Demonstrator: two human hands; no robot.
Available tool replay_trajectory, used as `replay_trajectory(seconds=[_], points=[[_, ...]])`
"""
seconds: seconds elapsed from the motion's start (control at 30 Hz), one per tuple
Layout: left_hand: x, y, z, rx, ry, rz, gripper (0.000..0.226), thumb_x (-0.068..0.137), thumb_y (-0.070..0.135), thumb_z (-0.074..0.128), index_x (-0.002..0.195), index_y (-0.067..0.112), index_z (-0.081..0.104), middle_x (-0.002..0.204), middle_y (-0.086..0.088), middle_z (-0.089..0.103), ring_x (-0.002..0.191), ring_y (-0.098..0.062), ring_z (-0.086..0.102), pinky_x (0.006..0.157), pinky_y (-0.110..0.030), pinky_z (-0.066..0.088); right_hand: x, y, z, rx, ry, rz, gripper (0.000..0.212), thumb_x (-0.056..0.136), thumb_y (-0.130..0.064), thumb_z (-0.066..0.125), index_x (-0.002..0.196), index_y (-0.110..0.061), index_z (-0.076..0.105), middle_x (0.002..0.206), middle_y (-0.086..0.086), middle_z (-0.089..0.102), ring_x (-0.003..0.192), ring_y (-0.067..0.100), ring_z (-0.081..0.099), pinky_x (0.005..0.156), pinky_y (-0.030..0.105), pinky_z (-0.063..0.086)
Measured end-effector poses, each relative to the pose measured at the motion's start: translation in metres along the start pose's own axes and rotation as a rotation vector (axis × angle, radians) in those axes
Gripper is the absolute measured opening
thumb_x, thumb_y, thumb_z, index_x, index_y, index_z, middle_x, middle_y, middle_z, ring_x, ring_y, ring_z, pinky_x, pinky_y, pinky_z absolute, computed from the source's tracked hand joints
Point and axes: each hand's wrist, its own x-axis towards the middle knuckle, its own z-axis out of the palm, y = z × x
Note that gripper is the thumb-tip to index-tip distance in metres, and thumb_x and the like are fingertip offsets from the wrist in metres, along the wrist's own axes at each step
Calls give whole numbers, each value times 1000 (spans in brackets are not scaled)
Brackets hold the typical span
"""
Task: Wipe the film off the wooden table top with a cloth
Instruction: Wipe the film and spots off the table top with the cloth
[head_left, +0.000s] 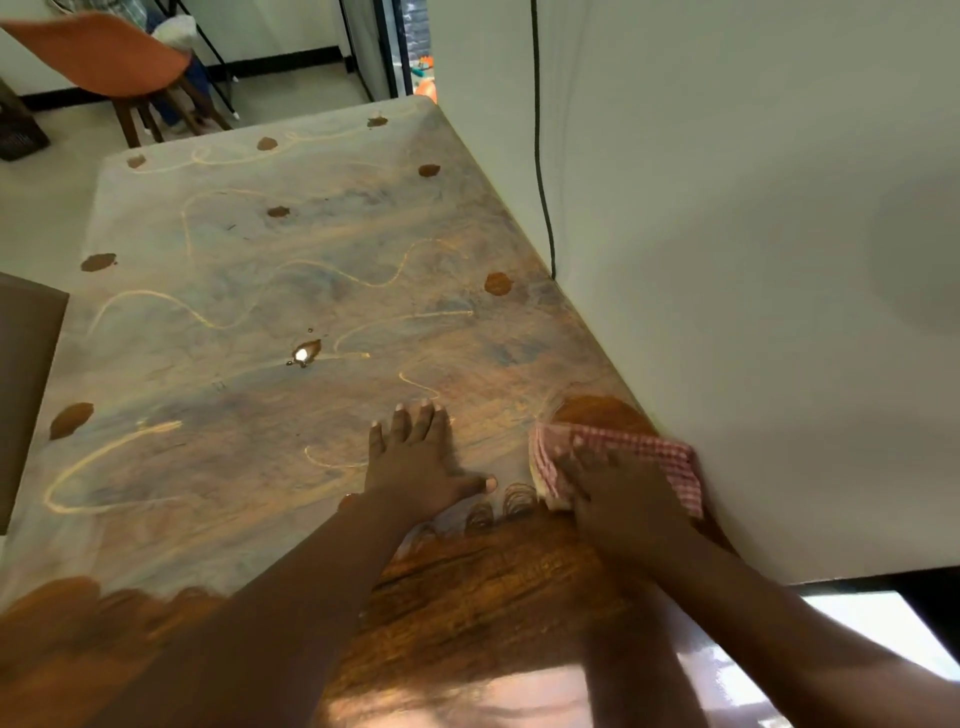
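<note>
The right hand (618, 483) presses flat on a red-and-white checked cloth (670, 462) at the right edge of the surface, just beside the white wall (727, 260). The left hand (415, 462) rests open, fingers spread, on the brown wooden table surface (467, 587). Only the near strip shows clean, dark, glossy wood. The pale grey film (234, 270), with yellow wavy lines and brown blots, covers everything farther, so I judge most of the wiping is left.
</note>
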Motion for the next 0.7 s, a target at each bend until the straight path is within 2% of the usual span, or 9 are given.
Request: replay_trajectory(seconds=[0.1,0.2,0.27,0.33,0.4,0.47,0.53,0.63,0.7], points=[[0,2,-1,9,-2,5,127,57,98,27,152,23,-9,160,1,-12,144,-28,-21,114,-53,-13,-28,22,12,-115,-39,38,57,92,-46,18,149,-39,20,157,-7,24,139,27,27,111,46,23],[-1,2,-2,8,-6,8,127,57,98,27,152,22,-9,160,0,-13,144,-28,-22,114,-54,-14,-13,26,-1,-123,86,104,64,88,-42,15,151,-32,18,155,-3,28,139,24,30,110,47,26],[-2,1,-1,3,-5,13,126,59,97,27,152,22,-9,160,0,-13,143,-28,-23,114,-53,-15,6,11,-9,-64,121,129,62,91,-40,22,151,-25,20,154,2,30,138,25,30,112,47,24],[-2,-2,1,6,2,25,123,61,96,26,152,22,-9,160,0,-13,144,-27,-23,113,-52,-15,15,-14,-7,-39,89,77,57,95,-40,27,149,-24,25,153,3,32,138,28,28,114,48,20],[-2,-6,2,23,15,45,116,66,94,24,152,23,-8,160,1,-12,144,-27,-22,112,-52,-16,7,-36,3,7,10,15,54,97,-39,27,150,-30,21,156,1,26,143,29,17,116,49,14],[-1,-11,2,43,30,67,108,71,90,23,152,25,-7,161,1,-11,144,-27,-22,111,-52,-17,-11,-42,15,14,-63,-37,55,96,-40,24,149,-36,16,158,-4,19,145,28,9,114,48,9],[0,-15,0,60,33,87,106,73,89,24,153,25,-5,161,2,-9,144,-27,-22,111,-53,-18,-25,-30,21,-28,-81,-60,55,94,-43,21,148,-40,17,158,-8,19,145,25,11,113,45,12],[-1,-15,-3,52,25,92,105,75,87,28,153,25,-4,161,1,-10,144,-28,-21,111,-53,-18,-24,-3,14,-60,-31,35,55,93,-47,16,148,-42,15,157,-11,21,144,23,17,112,45,17],[-2,-14,-3,26,11,84,105,76,86,30,153,25,-6,160,2,-11,144,-28,-21,113,-53,-15,-9,1,6,-61,-16,113,56,96,-51,16,150,-37,10,159,-6,16,144,28,16,112,49,16]])
